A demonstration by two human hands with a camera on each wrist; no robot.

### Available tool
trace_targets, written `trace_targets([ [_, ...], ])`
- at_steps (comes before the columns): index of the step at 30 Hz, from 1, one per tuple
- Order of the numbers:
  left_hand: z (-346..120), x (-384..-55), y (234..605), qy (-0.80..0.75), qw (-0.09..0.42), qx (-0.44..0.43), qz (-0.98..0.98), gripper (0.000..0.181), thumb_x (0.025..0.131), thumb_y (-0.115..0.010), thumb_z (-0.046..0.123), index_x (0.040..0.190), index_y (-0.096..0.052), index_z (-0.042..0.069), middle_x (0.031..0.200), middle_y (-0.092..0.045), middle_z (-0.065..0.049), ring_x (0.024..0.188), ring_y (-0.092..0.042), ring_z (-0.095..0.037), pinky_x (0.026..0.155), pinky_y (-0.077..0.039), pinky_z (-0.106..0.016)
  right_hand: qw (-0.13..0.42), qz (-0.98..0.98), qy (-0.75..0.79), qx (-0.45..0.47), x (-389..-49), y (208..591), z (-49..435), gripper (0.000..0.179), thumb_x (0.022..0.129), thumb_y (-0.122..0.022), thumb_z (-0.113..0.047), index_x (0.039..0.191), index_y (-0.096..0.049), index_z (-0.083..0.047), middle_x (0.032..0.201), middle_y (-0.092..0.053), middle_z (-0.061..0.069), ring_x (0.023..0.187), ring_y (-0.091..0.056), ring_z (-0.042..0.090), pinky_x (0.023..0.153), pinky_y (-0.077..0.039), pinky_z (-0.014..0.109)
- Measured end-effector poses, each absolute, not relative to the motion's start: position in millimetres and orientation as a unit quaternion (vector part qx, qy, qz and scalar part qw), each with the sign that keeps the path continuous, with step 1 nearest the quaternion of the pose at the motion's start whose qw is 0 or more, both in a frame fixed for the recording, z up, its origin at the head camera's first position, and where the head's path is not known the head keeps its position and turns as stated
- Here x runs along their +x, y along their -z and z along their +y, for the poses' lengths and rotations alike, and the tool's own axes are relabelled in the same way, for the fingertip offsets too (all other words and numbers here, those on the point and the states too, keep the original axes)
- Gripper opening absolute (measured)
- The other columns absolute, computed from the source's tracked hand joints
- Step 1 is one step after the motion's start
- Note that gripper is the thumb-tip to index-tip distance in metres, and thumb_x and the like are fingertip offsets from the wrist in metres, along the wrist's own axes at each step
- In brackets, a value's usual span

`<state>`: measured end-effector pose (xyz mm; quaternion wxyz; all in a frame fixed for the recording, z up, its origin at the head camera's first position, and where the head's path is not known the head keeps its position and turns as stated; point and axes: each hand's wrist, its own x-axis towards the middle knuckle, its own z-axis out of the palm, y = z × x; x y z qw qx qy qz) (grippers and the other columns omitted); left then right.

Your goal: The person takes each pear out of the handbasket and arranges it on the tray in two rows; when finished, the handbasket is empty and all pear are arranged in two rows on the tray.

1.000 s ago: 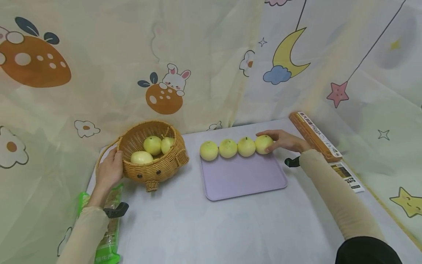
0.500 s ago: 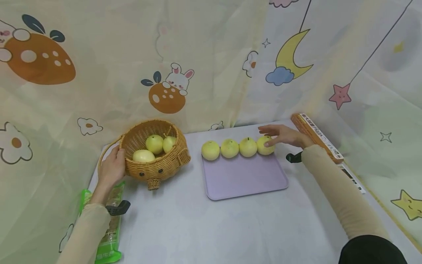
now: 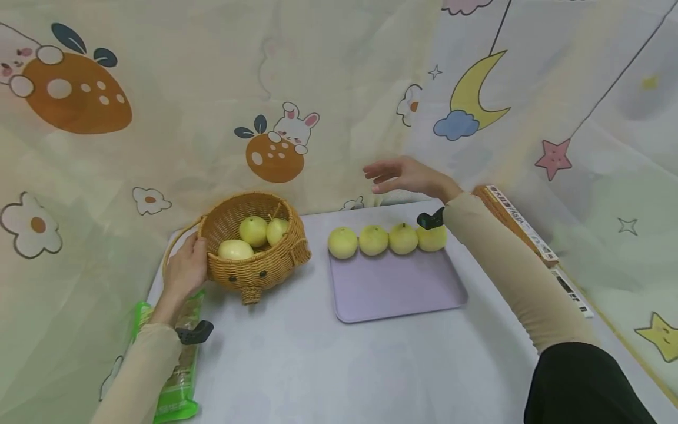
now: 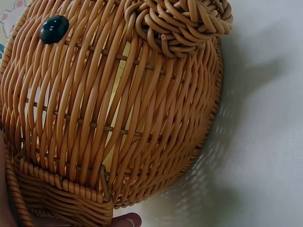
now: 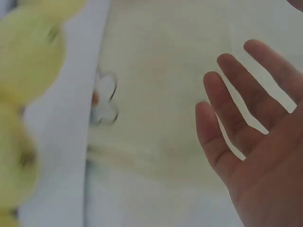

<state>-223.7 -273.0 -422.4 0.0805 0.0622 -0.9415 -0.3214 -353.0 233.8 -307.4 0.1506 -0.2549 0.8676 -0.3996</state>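
My left hand [image 3: 186, 266] grips the side of a wicker basket [image 3: 254, 268] with an animal face, at the left of the table. In the left wrist view the woven basket wall [image 4: 94, 104] fills most of the picture, and a fingertip [image 4: 127, 220] shows under its small woven ear. Three round yellow-green pears [image 3: 253, 231] lie inside it. Several more such pears [image 3: 373, 240] stand in a row along the back of a lilac tray [image 3: 397, 285]. Above and behind that row, my right hand [image 3: 405, 175] hangs in the air, fingers spread and holding nothing.
A green plastic packet [image 3: 177, 386] lies under my left forearm. Along the right table edge are a long brown box [image 3: 516, 224] and a white-and-black package [image 3: 572, 291]. A printed cloth [image 3: 339, 147] hangs behind the table.
My right hand has let go of the rightmost pear, risen off it and moved left above the row. My left hand stays on the basket. The head view has shifted slightly.
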Motion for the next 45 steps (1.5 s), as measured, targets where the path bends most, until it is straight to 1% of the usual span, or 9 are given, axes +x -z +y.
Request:
trace_targets([
  [4, -274, -223, 422, 0.327, 0.076, 0.066, -0.940, 0.073, 0.110, -0.013, 0.047, 0.164, -0.035, 0.002, 0.156, -0.047, -0.035, 0.137, -0.046, -0.063, 0.109, -0.038, -0.075, 0.162, 0.862, 0.392, -0.277, -357, 291, 182, 0.063, 0.097, -0.077, -0.036, 0.154, -0.056, -0.022, 0.154, -0.061, 0.007, 0.141, -0.059, 0.025, 0.120, -0.042, 0.049],
  [10, -274, -223, 420, 0.327, 0.075, 0.067, -0.940, 0.073, 0.110, -0.012, 0.047, 0.165, -0.033, 0.003, 0.158, -0.046, -0.033, 0.137, -0.045, -0.064, 0.110, -0.037, -0.075, 0.172, 0.854, 0.384, -0.304, -365, 289, 111, 0.066, 0.094, -0.080, -0.039, 0.152, -0.059, -0.017, 0.143, -0.069, 0.008, 0.130, -0.066, 0.017, 0.114, -0.048, 0.041],
  [14, -274, -222, 420, 0.325, 0.073, 0.065, -0.941, 0.073, 0.110, -0.013, 0.047, 0.165, -0.034, 0.004, 0.157, -0.047, -0.032, 0.136, -0.047, -0.064, 0.109, -0.037, -0.076, 0.175, 0.858, 0.364, -0.317, -368, 293, 76, 0.069, 0.092, -0.080, -0.044, 0.151, -0.060, -0.016, 0.134, -0.074, 0.000, 0.126, -0.067, 0.013, 0.113, -0.048, 0.039],
  [18, -273, -222, 421, 0.323, 0.068, 0.066, -0.942, 0.073, 0.110, -0.011, 0.048, 0.165, -0.033, 0.005, 0.158, -0.047, -0.031, 0.138, -0.046, -0.063, 0.110, -0.037, -0.075, 0.180, 0.861, 0.349, -0.323, -371, 296, 50, 0.073, 0.090, -0.080, -0.049, 0.152, -0.059, -0.017, 0.133, -0.073, -0.003, 0.124, -0.066, 0.010, 0.108, -0.052, 0.039],
  [23, -274, -223, 421, 0.325, 0.066, 0.070, -0.941, 0.074, 0.111, -0.011, 0.050, 0.167, -0.031, 0.006, 0.161, -0.044, -0.030, 0.140, -0.044, -0.062, 0.112, -0.035, -0.075, 0.203, 0.844, 0.373, -0.326, -374, 298, 26, 0.070, 0.091, -0.081, -0.047, 0.151, -0.060, -0.017, 0.135, -0.073, 0.000, 0.121, -0.069, 0.010, 0.101, -0.058, 0.039],
  [28, -275, -224, 420, 0.325, 0.071, 0.069, -0.941, 0.073, 0.111, -0.013, 0.048, 0.166, -0.032, 0.005, 0.160, -0.046, -0.029, 0.140, -0.045, -0.062, 0.112, -0.036, -0.075, 0.228, 0.829, 0.384, -0.338, -371, 304, 3, 0.067, 0.094, -0.080, -0.042, 0.150, -0.059, -0.012, 0.141, -0.070, 0.006, 0.120, -0.070, 0.012, 0.102, -0.058, 0.042],
  [32, -274, -223, 421, 0.325, 0.074, 0.070, -0.940, 0.073, 0.111, -0.013, 0.048, 0.165, -0.033, 0.005, 0.160, -0.046, -0.030, 0.139, -0.046, -0.062, 0.112, -0.036, -0.074, 0.252, 0.831, 0.356, -0.347, -367, 306, -16, 0.072, 0.094, -0.079, -0.043, 0.154, -0.055, -0.010, 0.149, -0.065, 0.008, 0.127, -0.067, 0.015, 0.105, -0.056, 0.043],
  [38, -275, -222, 421, 0.323, 0.074, 0.073, -0.941, 0.074, 0.110, -0.011, 0.049, 0.166, -0.033, 0.005, 0.160, -0.045, -0.030, 0.139, -0.046, -0.061, 0.113, -0.036, -0.074, 0.290, 0.847, 0.273, -0.353, -358, 302, -44, 0.076, 0.093, -0.077, -0.052, 0.156, -0.054, -0.015, 0.156, -0.057, 0.002, 0.137, -0.058, 0.018, 0.111, -0.053, 0.040],
  [45, -273, -222, 420, 0.320, 0.069, 0.078, -0.942, 0.073, 0.111, -0.011, 0.049, 0.166, -0.032, 0.005, 0.160, -0.046, -0.029, 0.138, -0.047, -0.061, 0.112, -0.037, -0.074, 0.299, 0.871, 0.183, -0.344, -359, 309, -63, 0.078, 0.092, -0.075, -0.059, 0.157, -0.053, -0.023, 0.163, -0.049, 0.000, 0.134, -0.060, 0.020, 0.108, -0.053, 0.035],
])
